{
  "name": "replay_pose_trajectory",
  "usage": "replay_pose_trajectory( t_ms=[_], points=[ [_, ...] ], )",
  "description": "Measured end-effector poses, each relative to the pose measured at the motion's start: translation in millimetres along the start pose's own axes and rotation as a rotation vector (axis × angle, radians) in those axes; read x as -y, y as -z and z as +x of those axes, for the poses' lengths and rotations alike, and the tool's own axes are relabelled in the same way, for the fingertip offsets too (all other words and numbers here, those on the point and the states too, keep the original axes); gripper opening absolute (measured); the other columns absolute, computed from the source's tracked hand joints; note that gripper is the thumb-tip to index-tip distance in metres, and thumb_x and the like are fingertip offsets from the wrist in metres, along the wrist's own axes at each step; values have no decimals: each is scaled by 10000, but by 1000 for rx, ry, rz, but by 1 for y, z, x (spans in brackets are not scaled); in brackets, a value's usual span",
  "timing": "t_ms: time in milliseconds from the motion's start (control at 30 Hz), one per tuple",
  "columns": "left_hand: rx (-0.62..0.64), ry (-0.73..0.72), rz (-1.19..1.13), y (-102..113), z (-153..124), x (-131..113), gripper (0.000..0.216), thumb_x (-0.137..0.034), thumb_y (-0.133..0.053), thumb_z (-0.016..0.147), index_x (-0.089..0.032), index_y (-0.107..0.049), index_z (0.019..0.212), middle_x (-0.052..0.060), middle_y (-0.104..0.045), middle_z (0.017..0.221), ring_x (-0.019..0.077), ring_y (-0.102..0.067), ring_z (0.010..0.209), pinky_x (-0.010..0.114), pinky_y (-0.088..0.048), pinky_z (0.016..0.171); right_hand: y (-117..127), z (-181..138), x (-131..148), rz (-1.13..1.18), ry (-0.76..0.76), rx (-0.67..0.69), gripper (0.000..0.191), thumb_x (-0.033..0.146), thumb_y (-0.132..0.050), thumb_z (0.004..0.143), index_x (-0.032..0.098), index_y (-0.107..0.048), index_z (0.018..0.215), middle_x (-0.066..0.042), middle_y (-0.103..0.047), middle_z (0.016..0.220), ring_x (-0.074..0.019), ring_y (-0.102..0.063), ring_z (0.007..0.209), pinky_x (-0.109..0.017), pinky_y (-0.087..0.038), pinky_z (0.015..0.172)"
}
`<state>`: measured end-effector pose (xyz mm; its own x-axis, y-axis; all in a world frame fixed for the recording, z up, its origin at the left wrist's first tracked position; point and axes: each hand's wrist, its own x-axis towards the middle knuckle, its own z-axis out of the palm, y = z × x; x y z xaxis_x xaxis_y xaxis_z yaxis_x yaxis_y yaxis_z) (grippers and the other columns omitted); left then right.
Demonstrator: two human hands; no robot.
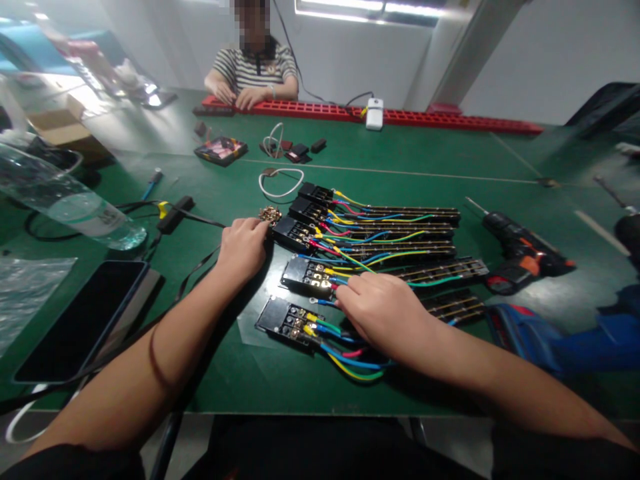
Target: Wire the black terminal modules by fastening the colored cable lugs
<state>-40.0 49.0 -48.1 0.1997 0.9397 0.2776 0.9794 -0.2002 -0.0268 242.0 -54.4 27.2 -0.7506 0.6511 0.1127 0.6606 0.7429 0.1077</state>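
**Hands at a row of wired blocks**

A green table (400, 150) fills the view. Across it sits a person in a striped shirt (255, 67), both hands by a long red rail (480, 121). At left lie a bottle (85, 213) and a phone (83, 317); at right, a drill (525, 250). The right hand (383, 307) is curled over the second-nearest block, its fingers closed on wires (327, 303). The left hand (243, 247) reaches a heap of small brassy parts; whether it grasps any, I cannot tell. Five black blocks (300, 272) stand in a row mid-table, colored wires running rightward along dark strips (445, 272). The brassy parts (270, 214) lie beside the blocks, at the left fingertips.
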Motion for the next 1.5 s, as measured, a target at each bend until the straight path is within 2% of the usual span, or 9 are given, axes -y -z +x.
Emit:
replay_pose_trajectory(
  t_ms=[233,433,600,700,867,967,1100,1267,1500],
  points=[
    [54,27,75,5,0,2,313,-205,-424,937,-169,-729,996,162,-711,943,347,-594,933,417,-412,712,2,0,-1,-11,-5,17,177,158,-559,959,178,-621,794,-48,-660,735,-173,-519,643,-346,-226,592],
    [53,57,101,6,-1,0,292,-258,-432,943,-141,-689,1019,200,-700,978,384,-597,975,432,-430,729,9,-1,-6,-21,-94,85,195,215,-529,998,179,-630,836,-65,-692,815,-185,-581,711,-333,-270,613],
    [54,172,-2,11,-1,0,316,-263,-396,965,-114,-626,1122,188,-713,910,322,-647,833,396,-450,720,16,-1,-11,-73,-199,203,180,221,-515,1002,172,-648,891,-77,-704,848,-208,-638,753,-330,-290,605],
    [-10,208,-73,14,-3,-1,267,-288,-457,938,-150,-626,1092,136,-726,869,273,-656,763,362,-461,706,18,0,-11,-100,-234,252,184,220,-509,1003,167,-661,914,-87,-713,865,-222,-660,758,-327,-296,590],
    [-325,130,-328,13,-9,-6,193,-319,-547,898,-188,-652,993,46,-720,800,194,-655,697,306,-494,689,14,1,-10,-37,-149,315,188,201,-529,984,173,-678,873,-72,-725,818,-208,-658,698,-313,-309,576],
    [-447,51,-427,12,-13,-9,207,-332,-557,912,-187,-679,996,26,-718,796,171,-660,697,294,-515,709,13,1,-11,-10,-101,313,179,181,-545,970,177,-679,851,-68,-730,827,-200,-659,710,-307,-313,577],
    [-490,-42,-457,13,-18,-15,214,-340,-563,942,-186,-698,1006,36,-720,826,161,-657,720,290,-525,746,21,-2,-16,-65,-171,297,197,188,-514,981,177,-672,863,-82,-725,860,-206,-656,720,-312,-307,579],
    [-504,-81,-460,10,-21,-19,225,-350,-568,961,-178,-695,1030,43,-714,831,160,-648,718,289,-524,747,37,-7,-25,-271,-442,228,235,173,-457,984,158,-661,869,-129,-708,845,-230,-661,759,-320,-285,580],
    [-516,-94,-510,8,-21,-20,217,-350,-571,970,-179,-694,1023,41,-710,826,160,-645,716,298,-524,739,41,-14,-36,-290,-469,239,242,234,-480,981,160,-678,864,-124,-712,845,-219,-651,730,-319,-296,586]
  ],
)
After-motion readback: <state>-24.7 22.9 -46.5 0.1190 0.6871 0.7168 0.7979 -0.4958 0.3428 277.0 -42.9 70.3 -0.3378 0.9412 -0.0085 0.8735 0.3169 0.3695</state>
